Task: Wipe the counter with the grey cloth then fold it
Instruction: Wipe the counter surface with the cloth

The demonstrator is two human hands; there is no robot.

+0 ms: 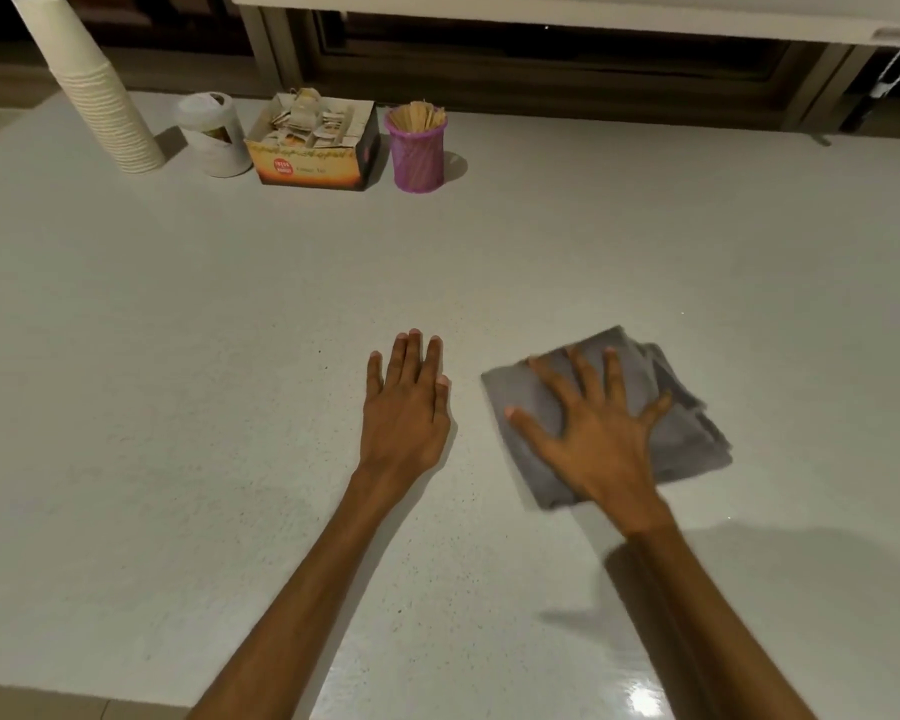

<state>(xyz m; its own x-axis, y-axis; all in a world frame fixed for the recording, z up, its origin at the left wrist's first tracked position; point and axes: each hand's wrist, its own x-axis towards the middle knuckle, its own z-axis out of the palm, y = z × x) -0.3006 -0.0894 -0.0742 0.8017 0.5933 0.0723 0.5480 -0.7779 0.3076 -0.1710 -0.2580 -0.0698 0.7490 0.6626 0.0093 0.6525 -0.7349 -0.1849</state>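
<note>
The grey cloth (692, 402) lies bunched in loose folds on the pale speckled counter (230, 356), right of centre. My right hand (596, 433) presses flat on top of the cloth with its fingers spread wide; the cloth's edges look blurred. My left hand (406, 407) rests palm down on the bare counter just left of the cloth, fingers close together, holding nothing. A gap of counter separates the two hands.
Along the back left stand a tall stack of paper cups (100, 96), a white jar (214, 135), an open box of sachets (315, 142) and a purple mesh holder of wooden sticks (419, 148). A dark window frame runs behind. The counter's front edge is at the bottom left.
</note>
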